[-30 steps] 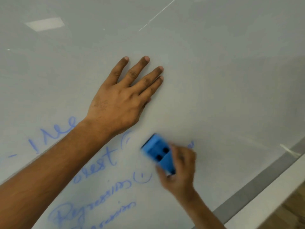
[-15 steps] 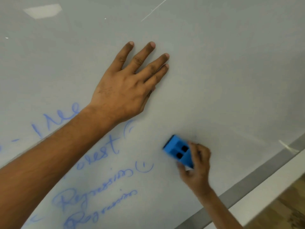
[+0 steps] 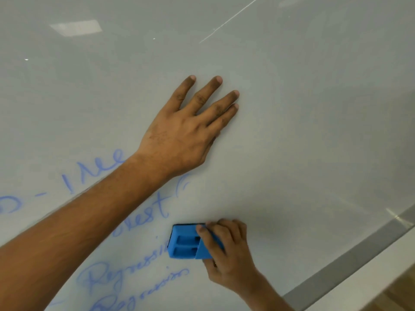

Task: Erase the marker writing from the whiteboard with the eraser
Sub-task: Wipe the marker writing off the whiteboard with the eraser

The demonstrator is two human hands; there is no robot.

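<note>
Grey whiteboard (image 3: 292, 108), blue writing (image 3: 143, 214) low left; left hand (image 3: 179, 135) flat, fingers straight, bracing; right hand (image 3: 226, 250) gripping blue eraser (image 3: 186, 243) against the writing's right end: keep pad flat, press evenly, sweep left in overlapping passes.

Blue eraser (image 3: 187, 242) flat against the whiteboard (image 3: 303, 131), low in the view, its moulded back with two rectangular recesses facing out and a dark pad edge on top. Blue marker writing (image 3: 125, 221) runs in cursive lines across the board's lower left, the eraser sitting at the right end of a line. The board's upper and right areas are pale grey, glossy, with faint reflections.
</note>
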